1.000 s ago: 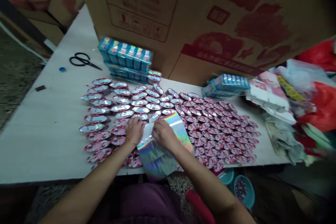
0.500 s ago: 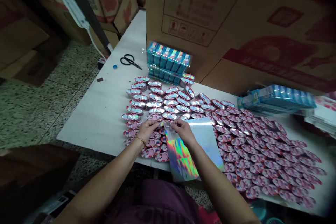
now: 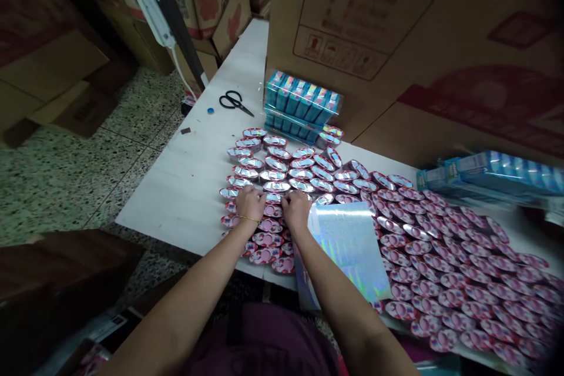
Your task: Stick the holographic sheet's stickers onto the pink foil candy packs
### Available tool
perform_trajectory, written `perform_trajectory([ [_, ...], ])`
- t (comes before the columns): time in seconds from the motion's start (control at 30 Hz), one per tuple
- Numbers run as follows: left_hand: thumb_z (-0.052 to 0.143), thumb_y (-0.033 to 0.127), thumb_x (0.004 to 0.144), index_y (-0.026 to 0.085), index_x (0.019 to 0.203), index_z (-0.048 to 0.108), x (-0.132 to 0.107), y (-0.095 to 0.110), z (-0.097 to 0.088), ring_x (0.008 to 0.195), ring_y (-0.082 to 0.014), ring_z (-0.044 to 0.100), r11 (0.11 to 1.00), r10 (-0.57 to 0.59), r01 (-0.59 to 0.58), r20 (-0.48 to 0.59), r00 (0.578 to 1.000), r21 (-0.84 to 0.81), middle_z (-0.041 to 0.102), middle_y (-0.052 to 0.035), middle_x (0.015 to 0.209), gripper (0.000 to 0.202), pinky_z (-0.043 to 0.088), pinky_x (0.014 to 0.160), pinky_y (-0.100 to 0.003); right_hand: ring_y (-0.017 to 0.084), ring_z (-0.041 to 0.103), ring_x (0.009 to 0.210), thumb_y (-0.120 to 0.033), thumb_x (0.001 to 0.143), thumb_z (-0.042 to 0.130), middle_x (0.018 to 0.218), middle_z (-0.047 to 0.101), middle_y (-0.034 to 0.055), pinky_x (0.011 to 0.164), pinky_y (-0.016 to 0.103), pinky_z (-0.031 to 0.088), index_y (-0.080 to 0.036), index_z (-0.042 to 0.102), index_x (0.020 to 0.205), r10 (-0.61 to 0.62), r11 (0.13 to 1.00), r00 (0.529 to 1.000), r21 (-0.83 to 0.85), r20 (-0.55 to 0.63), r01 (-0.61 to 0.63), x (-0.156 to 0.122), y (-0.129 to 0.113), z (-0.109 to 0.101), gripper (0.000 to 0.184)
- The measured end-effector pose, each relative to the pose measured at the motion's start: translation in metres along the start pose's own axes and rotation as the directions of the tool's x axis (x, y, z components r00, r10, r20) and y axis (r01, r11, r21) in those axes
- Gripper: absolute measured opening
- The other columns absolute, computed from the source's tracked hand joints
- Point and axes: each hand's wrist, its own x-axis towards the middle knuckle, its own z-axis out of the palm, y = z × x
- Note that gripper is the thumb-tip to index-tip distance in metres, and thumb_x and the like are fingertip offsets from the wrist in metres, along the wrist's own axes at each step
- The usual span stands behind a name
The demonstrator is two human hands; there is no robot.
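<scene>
Rows of small oval packs stand close together on the white table, some with pink tops and others with silver stickers across them. My left hand (image 3: 251, 202), with a thin bracelet at the wrist, has its fingers curled at the left end of one silver sticker (image 3: 273, 197). At the other end, the fingertips of my right hand (image 3: 296, 208) are pinched down. That sticker lies across the top of an oval pack, and the hands partly cover its ends. A shiny holographic sticker sheet (image 3: 348, 241) rests on the packs beside my right forearm.
Black scissors (image 3: 235, 103) and a blue cap (image 3: 210, 110) lie on the white table (image 3: 176, 170) at the left. Clear-wrapped blue boxes (image 3: 302, 100) stand behind the packs, with more blue boxes (image 3: 497, 170) at the right. A large cardboard carton (image 3: 396, 59) backs the table.
Both hands have lowered the small silver sticker from above the packs onto one oval pack. The right hand has left the sheet's corner area, and the view has shifted left.
</scene>
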Motion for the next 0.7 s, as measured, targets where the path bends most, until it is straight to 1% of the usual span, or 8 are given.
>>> perform_trajectory([
  [0.07, 0.054, 0.035, 0.075, 0.019, 0.074, 0.064, 0.0, 0.002, -0.002, 0.09, -0.0217, 0.05, 0.999, -0.003, 0.003, 0.012, 1.0, 0.044, 0.058, -0.0067, 0.09, 0.019, 0.036, 0.083, -0.034, 0.022, 0.046, 0.079, -0.025, 0.077, 0.051, 0.08, 0.058, 0.0087, 0.068, 0.033, 0.031, -0.018, 0.059, 0.068, 0.004, 0.999, 1.0, -0.036, -0.001, -0.004, 0.001, -0.002, 0.002, 0.014],
  [0.17, 0.059, 0.032, 0.071, 0.017, 0.09, 0.06, 0.003, 0.0, -0.009, 0.09, -0.0217, 0.05, 0.999, -0.025, 0.026, -0.003, 1.0, 0.026, 0.057, -0.0073, 0.091, 0.024, 0.037, 0.081, -0.034, 0.021, 0.047, 0.076, -0.024, 0.075, 0.052, 0.08, 0.058, 0.0085, 0.068, 0.033, 0.032, -0.017, 0.06, 0.076, 0.044, 0.999, 0.999, -0.023, -0.012, -0.044, 0.003, 0.0, -0.002, 0.011],
  [0.27, 0.056, 0.028, 0.073, 0.016, 0.099, 0.057, 0.001, 0.002, -0.015, 0.091, -0.0211, 0.05, 0.998, -0.035, 0.033, -0.03, 0.999, -0.061, 0.057, -0.0077, 0.094, 0.029, 0.037, 0.081, -0.033, 0.02, 0.049, 0.077, -0.023, 0.078, 0.048, 0.079, 0.059, 0.0073, 0.071, 0.033, 0.034, -0.018, 0.062, 0.077, 0.005, 0.996, 0.998, 0.094, -0.059, 0.001, 0.003, 0.022, -0.021, 0.015],
  [0.37, 0.048, 0.034, 0.08, 0.021, 0.098, 0.06, -0.012, 0.018, -0.014, 0.097, -0.021, 0.047, 0.989, 0.113, -0.111, 0.015, 0.993, -0.101, 0.054, -0.0061, 0.101, 0.025, 0.034, 0.085, -0.033, 0.02, 0.051, 0.082, -0.024, 0.082, 0.044, 0.082, 0.061, 0.0067, 0.076, 0.034, 0.037, -0.018, 0.063, 0.083, -0.034, 0.976, 0.978, 0.201, -0.207, 0.077, -0.003, 0.063, -0.052, 0.02],
  [0.47, 0.051, 0.041, 0.078, 0.026, 0.098, 0.061, -0.027, 0.048, -0.003, 0.099, -0.0221, 0.043, 0.951, 0.308, -0.296, 0.173, 0.935, -0.094, 0.052, -0.0043, 0.103, 0.027, 0.033, 0.083, -0.035, 0.019, 0.051, 0.085, -0.025, 0.084, 0.042, 0.086, 0.06, 0.0064, 0.078, 0.034, 0.039, -0.019, 0.063, 0.091, -0.048, 0.973, 0.957, 0.202, -0.286, 0.109, -0.008, 0.1, -0.076, 0.024],
  [0.57, 0.06, 0.04, 0.072, 0.025, 0.093, 0.061, -0.033, 0.074, 0.011, 0.099, -0.0232, 0.041, 0.932, 0.359, -0.357, 0.273, 0.893, -0.061, 0.05, -0.0047, 0.103, 0.025, 0.032, 0.08, -0.035, 0.019, 0.05, 0.087, -0.024, 0.084, 0.044, 0.091, 0.058, 0.0065, 0.077, 0.033, 0.039, -0.021, 0.064, 0.096, -0.151, 0.978, 0.969, 0.117, -0.194, 0.175, -0.008, 0.117, -0.08, 0.024],
  [0.63, 0.063, 0.035, 0.071, 0.023, 0.085, 0.061, -0.034, 0.084, 0.02, 0.099, -0.0229, 0.041, 0.942, 0.332, -0.333, 0.289, 0.898, -0.045, 0.05, -0.0043, 0.102, 0.018, 0.032, 0.078, -0.035, 0.019, 0.049, 0.087, -0.024, 0.083, 0.047, 0.093, 0.058, 0.0064, 0.076, 0.032, 0.038, -0.023, 0.063, 0.099, -0.25, 0.968, 0.966, 0.013, -0.064, 0.251, -0.007, 0.119, -0.074, 0.023],
  [0.7, 0.062, 0.031, 0.072, 0.022, 0.078, 0.06, -0.034, 0.089, 0.027, 0.098, -0.0221, 0.041, 0.956, 0.29, -0.288, 0.287, 0.913, -0.049, 0.05, -0.0036, 0.1, 0.011, 0.031, 0.078, -0.036, 0.02, 0.048, 0.086, -0.024, 0.083, 0.049, 0.094, 0.058, 0.0062, 0.074, 0.032, 0.037, -0.025, 0.063, 0.101, -0.335, 0.936, 0.94, -0.09, 0.068, 0.34, -0.007, 0.12, -0.066, 0.023],
])
